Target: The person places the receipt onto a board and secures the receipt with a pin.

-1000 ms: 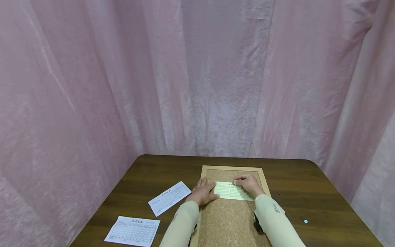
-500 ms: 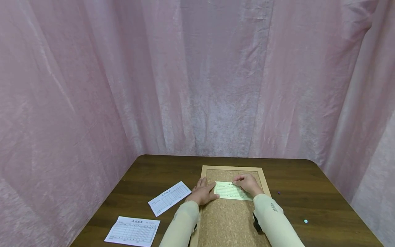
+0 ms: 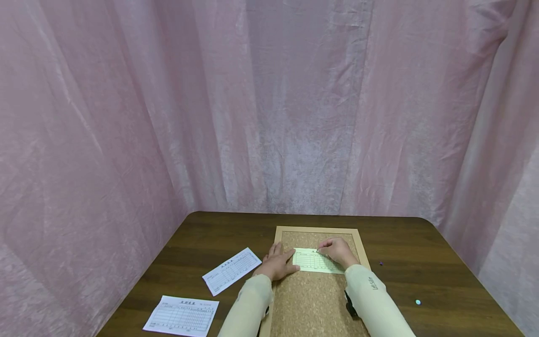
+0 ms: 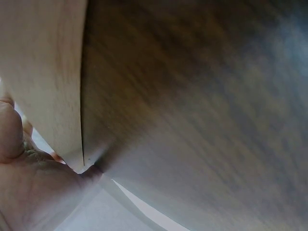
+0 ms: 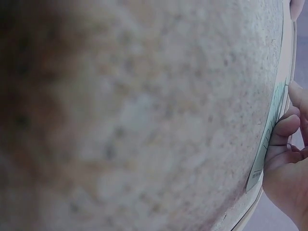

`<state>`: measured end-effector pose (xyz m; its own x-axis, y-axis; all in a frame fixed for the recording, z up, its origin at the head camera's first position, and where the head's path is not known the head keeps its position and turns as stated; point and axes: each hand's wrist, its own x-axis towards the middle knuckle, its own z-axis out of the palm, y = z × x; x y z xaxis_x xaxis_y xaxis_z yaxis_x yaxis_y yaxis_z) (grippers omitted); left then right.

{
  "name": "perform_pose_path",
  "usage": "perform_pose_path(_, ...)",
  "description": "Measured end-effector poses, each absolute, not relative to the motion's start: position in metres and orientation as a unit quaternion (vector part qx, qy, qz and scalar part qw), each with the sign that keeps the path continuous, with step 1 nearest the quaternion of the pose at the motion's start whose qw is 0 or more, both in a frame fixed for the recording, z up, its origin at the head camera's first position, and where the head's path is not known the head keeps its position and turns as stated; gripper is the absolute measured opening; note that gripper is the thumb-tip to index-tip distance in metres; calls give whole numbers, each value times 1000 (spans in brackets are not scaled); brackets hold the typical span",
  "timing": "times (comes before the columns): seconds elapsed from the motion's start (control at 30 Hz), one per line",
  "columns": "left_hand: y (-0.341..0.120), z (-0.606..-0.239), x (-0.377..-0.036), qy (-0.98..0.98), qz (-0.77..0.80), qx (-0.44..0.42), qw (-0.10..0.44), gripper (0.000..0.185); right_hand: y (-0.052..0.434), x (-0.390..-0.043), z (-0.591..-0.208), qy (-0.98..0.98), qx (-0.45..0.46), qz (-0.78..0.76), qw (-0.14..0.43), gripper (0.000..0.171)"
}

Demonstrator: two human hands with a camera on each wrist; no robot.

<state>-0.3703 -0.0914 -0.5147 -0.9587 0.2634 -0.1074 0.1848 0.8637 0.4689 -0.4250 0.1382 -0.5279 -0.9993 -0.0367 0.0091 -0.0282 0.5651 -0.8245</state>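
A pale green printed form (image 3: 311,262) lies across the framed cork board (image 3: 311,299). My left hand (image 3: 278,266) rests on the board's left frame with spread fingers, its thumb and forefinger at the form's left edge. My right hand (image 3: 338,250) pinches a pushpin, mostly hidden by the fingertips, at the middle of the form's top edge. In the right wrist view its thumb and finger meet close over the form (image 5: 269,130), other fingers curled. The left wrist view shows the wooden frame (image 4: 48,72) and part of the left hand (image 4: 38,187).
Two white printed forms, one tilted (image 3: 231,271) and one nearer the front (image 3: 182,316), lie on the dark wooden table (image 3: 400,243) left of the board. To its right are a small purple pin (image 3: 381,263) and a pale green round piece (image 3: 418,302). Pink curtains hang behind.
The right hand has shifted very slightly left, and its fingertips have closed in at the form's top edge. The left hand and the forms have stayed in place.
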Motion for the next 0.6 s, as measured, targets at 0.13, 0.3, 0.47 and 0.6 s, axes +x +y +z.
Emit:
perform_pose_path(0.13,-91,-514,-371,962,231,115,85,64,138,-424,-526,884,-17,-468,5,5)
perform_pose_path(0.3,-91,-515,-371,961,234,117,83,64,138,-423,-525,887,-15,-462,7,4)
perform_pose_path(0.47,-92,-515,-370,961,236,119,82,64,138,-420,-523,891,-16,-454,10,4)
perform_pose_path(0.6,-92,-514,-369,962,233,117,83,64,138,-421,-523,895,-23,-446,6,4)
